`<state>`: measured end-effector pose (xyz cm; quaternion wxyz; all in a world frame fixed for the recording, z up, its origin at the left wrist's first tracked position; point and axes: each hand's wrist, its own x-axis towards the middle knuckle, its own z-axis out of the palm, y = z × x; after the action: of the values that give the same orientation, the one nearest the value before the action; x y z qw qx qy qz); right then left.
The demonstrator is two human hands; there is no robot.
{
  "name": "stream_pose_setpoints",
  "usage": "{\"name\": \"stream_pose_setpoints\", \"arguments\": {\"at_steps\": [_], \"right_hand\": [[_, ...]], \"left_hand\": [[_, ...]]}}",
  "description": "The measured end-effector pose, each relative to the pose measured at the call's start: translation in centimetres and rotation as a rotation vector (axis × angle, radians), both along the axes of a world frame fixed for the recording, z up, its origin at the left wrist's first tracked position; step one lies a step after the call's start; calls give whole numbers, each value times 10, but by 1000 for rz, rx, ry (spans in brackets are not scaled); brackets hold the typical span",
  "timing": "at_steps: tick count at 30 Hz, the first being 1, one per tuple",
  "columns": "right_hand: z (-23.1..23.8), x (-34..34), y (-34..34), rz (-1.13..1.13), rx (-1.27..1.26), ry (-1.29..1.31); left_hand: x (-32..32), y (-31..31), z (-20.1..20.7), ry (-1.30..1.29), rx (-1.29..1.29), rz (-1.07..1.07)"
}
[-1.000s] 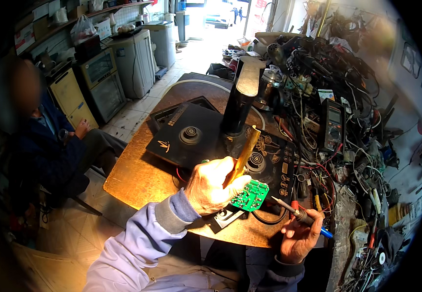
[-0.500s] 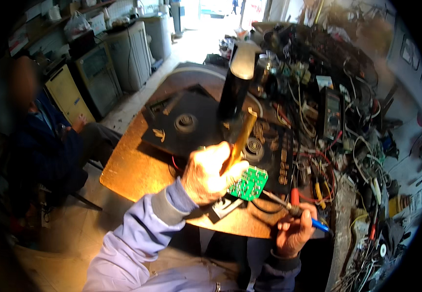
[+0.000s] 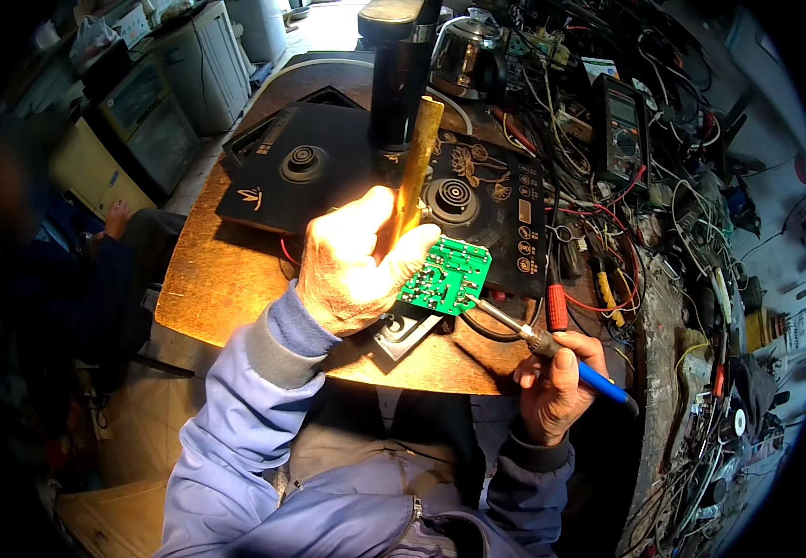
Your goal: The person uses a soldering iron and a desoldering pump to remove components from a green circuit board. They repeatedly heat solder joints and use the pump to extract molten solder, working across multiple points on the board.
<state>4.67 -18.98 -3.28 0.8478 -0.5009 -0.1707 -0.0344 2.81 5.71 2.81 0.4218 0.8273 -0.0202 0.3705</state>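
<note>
My left hand [image 3: 352,260] is closed, holding a green circuit board [image 3: 449,270] whose soldered side faces up. From the same grip a long, flat brass-coloured strip [image 3: 419,153] stands upright; its lower end is hidden by my fingers. A soldering iron [image 3: 538,341] with a blue handle lies in the closed fingers of my right hand [image 3: 559,391]. Its tip reaches the board's lower right part and appears to touch it. Below the board, a grey metal part [image 3: 405,337] rests on the wooden table [image 3: 200,298].
Two black cooktop panels [image 3: 273,200] lie beyond my hands, with a tall black cylinder [image 3: 398,84] and a glass kettle [image 3: 468,56] behind. At the right are a red-handled tool [image 3: 556,307], a multimeter [image 3: 621,130] and tangled wires. A person [image 3: 68,251] sits at the left.
The view has tilted downward, so the scene sits higher. The soldering iron's tip has moved left from the board's edge onto its face. Both hands keep their holds.
</note>
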Motion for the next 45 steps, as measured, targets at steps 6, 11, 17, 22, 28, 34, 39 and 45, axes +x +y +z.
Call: {"name": "stream_pose_setpoints", "arguments": {"at_steps": [6,11,17,22,28,34,39,45], "right_hand": [[-1,-1,-3,-26,16,64],[2,-2,-1,-28,60,77],[3,-2,0,-55,7,72],[4,-3,3,-78,-11,76],[4,-3,2,-73,-17,71],[4,-2,1,-57,-4,84],[3,-2,1,-54,-6,80],[5,-2,1,-64,-20,92]], "left_hand": [[0,0,-1,17,-29,-12],[0,0,-1,27,-17,-6],[1,0,-2,24,-35,-15],[2,1,-4,10,-4,0],[1,0,-3,37,-58,-18],[1,1,-4,28,-12,4],[1,1,-3,8,-6,-1],[1,0,-2,3,-22,-14]]}}
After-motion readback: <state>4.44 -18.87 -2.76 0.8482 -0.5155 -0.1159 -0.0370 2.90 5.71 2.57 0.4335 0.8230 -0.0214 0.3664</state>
